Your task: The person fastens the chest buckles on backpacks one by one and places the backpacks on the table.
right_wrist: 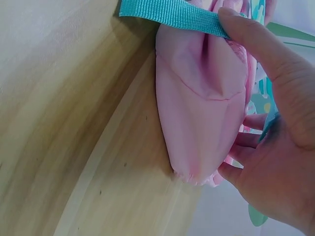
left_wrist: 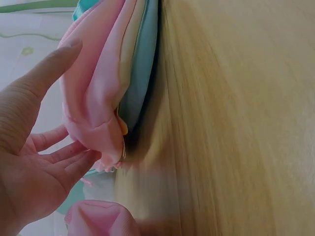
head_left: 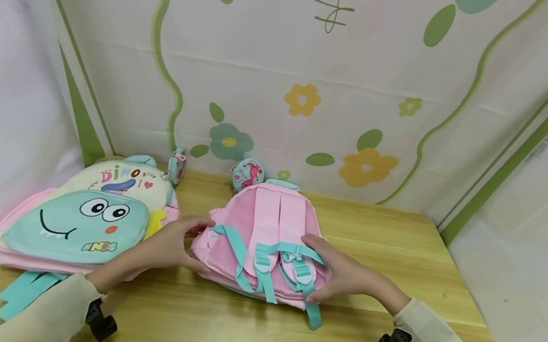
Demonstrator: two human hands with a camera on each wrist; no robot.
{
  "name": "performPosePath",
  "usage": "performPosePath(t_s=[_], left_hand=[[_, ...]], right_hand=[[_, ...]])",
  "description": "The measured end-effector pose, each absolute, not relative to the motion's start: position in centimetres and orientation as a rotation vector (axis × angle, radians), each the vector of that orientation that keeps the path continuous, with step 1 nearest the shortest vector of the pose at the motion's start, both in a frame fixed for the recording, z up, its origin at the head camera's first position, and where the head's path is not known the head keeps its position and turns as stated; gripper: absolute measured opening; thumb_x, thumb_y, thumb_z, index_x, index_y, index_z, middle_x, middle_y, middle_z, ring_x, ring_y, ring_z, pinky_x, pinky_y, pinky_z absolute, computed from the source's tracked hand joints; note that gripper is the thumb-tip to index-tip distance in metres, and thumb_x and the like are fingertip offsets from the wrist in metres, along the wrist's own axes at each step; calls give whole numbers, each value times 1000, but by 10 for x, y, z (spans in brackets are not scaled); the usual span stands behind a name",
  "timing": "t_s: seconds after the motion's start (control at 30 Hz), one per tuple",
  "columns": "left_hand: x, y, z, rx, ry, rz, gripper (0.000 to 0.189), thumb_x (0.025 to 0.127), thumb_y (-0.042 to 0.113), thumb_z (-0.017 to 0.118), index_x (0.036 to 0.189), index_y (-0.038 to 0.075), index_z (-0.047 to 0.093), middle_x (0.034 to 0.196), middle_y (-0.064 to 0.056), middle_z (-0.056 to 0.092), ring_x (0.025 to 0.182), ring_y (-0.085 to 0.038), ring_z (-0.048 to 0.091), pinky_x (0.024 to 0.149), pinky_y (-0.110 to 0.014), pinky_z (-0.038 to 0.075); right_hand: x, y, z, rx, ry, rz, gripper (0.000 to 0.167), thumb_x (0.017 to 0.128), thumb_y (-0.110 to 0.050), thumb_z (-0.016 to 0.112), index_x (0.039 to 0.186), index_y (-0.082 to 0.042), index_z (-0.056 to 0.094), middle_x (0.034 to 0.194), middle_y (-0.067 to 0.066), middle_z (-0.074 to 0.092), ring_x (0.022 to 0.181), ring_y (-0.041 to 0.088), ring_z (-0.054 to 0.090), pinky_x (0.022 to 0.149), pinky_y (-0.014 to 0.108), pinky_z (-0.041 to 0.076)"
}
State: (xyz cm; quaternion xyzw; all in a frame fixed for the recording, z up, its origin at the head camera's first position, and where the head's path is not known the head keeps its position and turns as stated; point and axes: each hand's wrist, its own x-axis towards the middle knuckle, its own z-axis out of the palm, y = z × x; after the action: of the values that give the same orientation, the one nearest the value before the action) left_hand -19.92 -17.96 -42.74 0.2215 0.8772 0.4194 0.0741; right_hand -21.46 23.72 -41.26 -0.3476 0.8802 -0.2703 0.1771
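A pink backpack [head_left: 236, 237] lies on the table with its back panel and shoulder straps up; turquoise webbing straps hang over it. My left hand [head_left: 179, 242] holds its left side, the thumb at the near corner and the fingers [left_wrist: 74, 157] curved against the pink fabric. On the opposite side my right hand [head_left: 344, 269] grips it, with the thumb [right_wrist: 246, 32] by a turquoise strap and the fingertips behind the bag. The bag's front faces down; in the left wrist view a cream and turquoise layer shows beneath the pink side.
A second backpack [head_left: 82, 224], turquoise and cream with a smiling dinosaur face, lies at the left beside my left forearm. Small round patterned pouches [head_left: 247, 175] [head_left: 176, 166] stand by the back edge. Printed cloth walls [head_left: 283, 47] enclose the wooden table [head_left: 392, 237].
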Motion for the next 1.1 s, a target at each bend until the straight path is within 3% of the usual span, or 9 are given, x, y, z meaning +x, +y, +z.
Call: performPosePath(t_s=[0.33, 1.1], left_hand=[[-200, -176, -431, 710, 2598, 1194, 85, 73, 42, 92, 141, 8, 54, 142, -11, 58, 131, -31, 56, 111, -51, 46], [-197, -167, -434, 704, 2647, 1077, 91, 69, 48, 93, 140, 6, 54, 136, -10, 60, 124, -26, 57, 106, -48, 50]], right_hand=[[-219, 245, -411, -981, 2467, -764, 122, 71, -45, 92, 162, -4, 21, 169, 22, 14, 155, 45, 17, 119, 65, 28], [-222, 258, -413, -967, 2486, -662, 123, 71, -47, 92, 161, -2, 21, 170, 18, 13, 156, 44, 14, 118, 65, 30]])
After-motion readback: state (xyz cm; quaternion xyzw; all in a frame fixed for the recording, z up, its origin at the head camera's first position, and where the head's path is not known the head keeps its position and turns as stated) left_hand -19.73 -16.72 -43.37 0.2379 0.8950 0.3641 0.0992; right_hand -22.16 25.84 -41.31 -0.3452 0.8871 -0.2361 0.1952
